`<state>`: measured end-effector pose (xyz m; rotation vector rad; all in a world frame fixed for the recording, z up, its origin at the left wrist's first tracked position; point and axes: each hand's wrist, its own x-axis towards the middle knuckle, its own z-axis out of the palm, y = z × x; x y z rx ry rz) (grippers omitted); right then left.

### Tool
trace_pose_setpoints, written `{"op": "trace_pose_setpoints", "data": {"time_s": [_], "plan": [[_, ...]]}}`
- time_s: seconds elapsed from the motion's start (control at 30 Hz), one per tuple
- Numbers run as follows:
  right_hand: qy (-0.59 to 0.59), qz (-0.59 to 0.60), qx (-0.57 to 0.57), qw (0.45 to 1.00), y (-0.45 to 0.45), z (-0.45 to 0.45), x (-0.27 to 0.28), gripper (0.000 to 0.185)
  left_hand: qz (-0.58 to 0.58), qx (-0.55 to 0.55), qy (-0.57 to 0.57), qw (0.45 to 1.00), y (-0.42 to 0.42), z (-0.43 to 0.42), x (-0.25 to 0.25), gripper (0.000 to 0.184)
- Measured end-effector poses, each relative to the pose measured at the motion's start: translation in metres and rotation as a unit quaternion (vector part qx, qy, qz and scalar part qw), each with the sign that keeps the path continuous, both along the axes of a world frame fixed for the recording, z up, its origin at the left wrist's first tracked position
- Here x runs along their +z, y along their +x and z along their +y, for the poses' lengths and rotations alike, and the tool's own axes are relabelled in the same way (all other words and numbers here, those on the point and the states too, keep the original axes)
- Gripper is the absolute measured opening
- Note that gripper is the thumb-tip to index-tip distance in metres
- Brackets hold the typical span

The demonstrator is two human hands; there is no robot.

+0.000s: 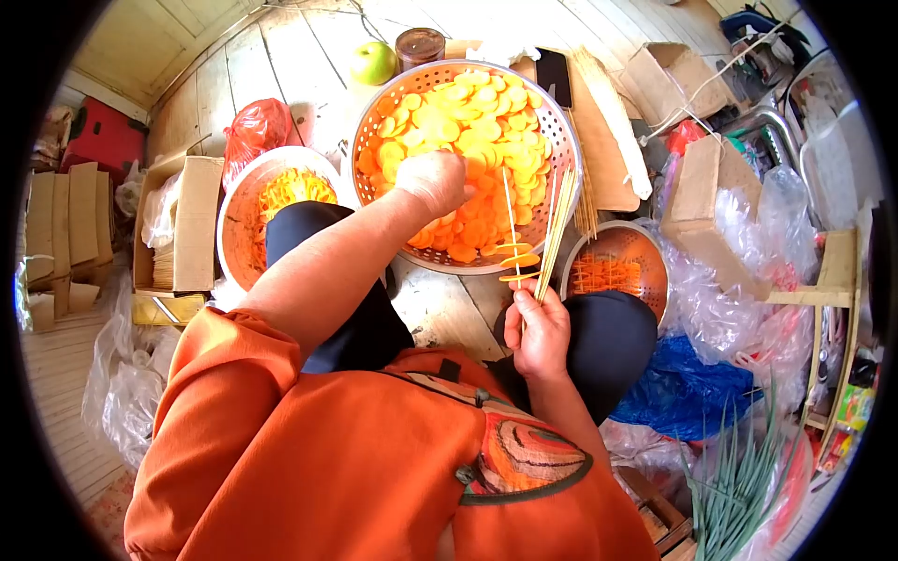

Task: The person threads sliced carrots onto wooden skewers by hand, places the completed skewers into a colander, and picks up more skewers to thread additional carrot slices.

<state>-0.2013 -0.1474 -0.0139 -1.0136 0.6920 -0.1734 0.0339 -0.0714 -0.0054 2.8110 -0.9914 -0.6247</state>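
Observation:
A large perforated colander [572,122] full of thin orange carrot slices [505,107] stands before me. Over the slices is my left hand [433,182], its fingers curled down; whatever lies between the fingertips is hidden. My right hand [540,329] is closed around a bundle of thin wooden skewers [558,229] at the colander's near right edge. One skewer [510,210] stands apart from the bundle, with a few carrot slices [518,260] threaded low on it, just above the fingers. Beside my right knee, a smaller colander [645,251] contains skewered carrot pieces [606,274].
To the left are a bowl [227,224] of shredded carrot, a red plastic bag [255,136] and a cardboard box [199,224]. Behind the colander sit a green apple [372,63], a jar [420,47] and a phone [553,78]. Plastic bags [711,252] and green onions [739,486] lie right.

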Motion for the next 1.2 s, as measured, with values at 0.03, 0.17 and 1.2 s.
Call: {"op": "trace_pose_setpoints", "data": {"time_s": [0.03,0.17,1.2], "plan": [[-0.001,0.009,-0.003,1.000,0.001,0.001,0.002,0.014,0.004,0.000,0.010,1.000,0.000,-0.001,0.003,0.038],[-0.012,0.019,-0.003,1.000,0.004,0.003,0.004,0.012,0.015,0.027,-0.001,1.000,-0.002,-0.003,-0.004,0.036],[-0.102,-0.007,0.060,0.993,-0.001,0.012,-0.001,0.011,0.480,0.312,-0.438,0.693,0.005,0.021,0.008,0.020]]}}
